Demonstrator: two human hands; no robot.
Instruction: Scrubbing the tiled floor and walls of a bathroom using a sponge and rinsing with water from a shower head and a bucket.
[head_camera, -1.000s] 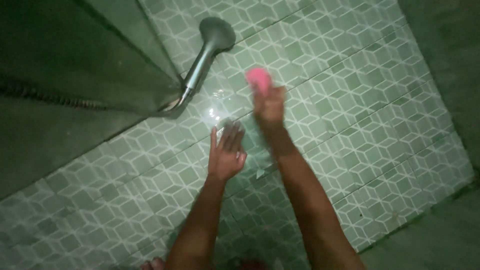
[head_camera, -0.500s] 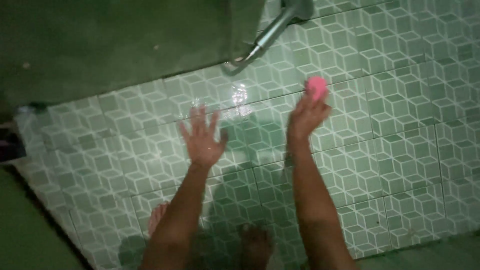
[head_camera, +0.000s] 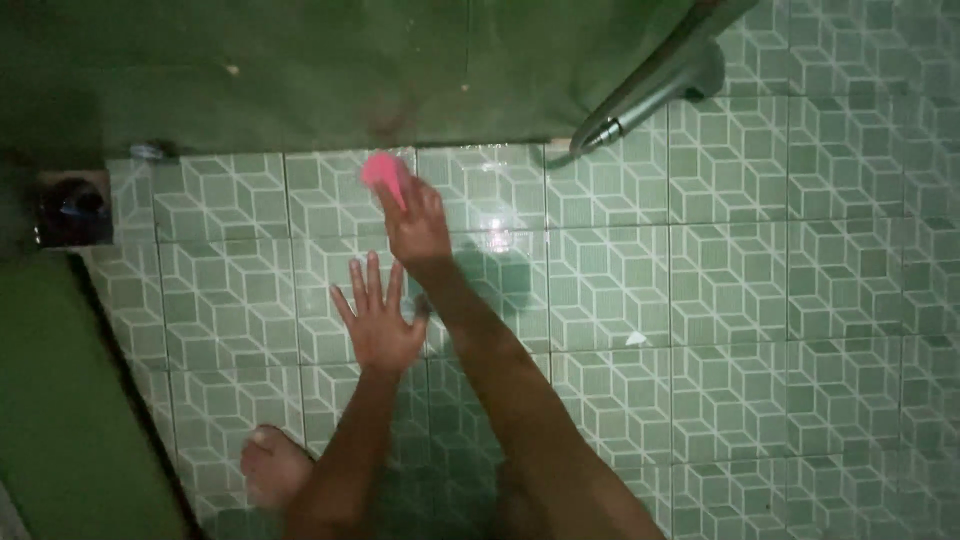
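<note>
The pink sponge (head_camera: 383, 172) sits at the top edge of the green patterned floor tiles (head_camera: 780, 300), just below the dark green wall (head_camera: 280, 70), and I have it clamped in the grip of my right hand (head_camera: 418, 225), fingers wrapped over its back so only the rounded front shows. My left hand (head_camera: 377, 318) has nothing in it; its grip is released, fingers spread wide, and it looks planted flat on the tile just below and to the left of the right hand, though I cannot be sure how much weight is on it. To do this scrubbing stroke well, I judge I should keep the sponge's face flat against the tile rather than riding on its edge, press evenly, and work along the grout line where wall and floor meet, since dirt tends to gather there. The tiles gleam wet near the sponge, so the bracing palm could slide; I would keep it well spread. My bare foot (head_camera: 272, 465) is near the lower left. A metal shower head (head_camera: 660, 88) lies at upper right, well apart, and a round drain fitting (head_camera: 72, 205) is off to the far left.
</note>
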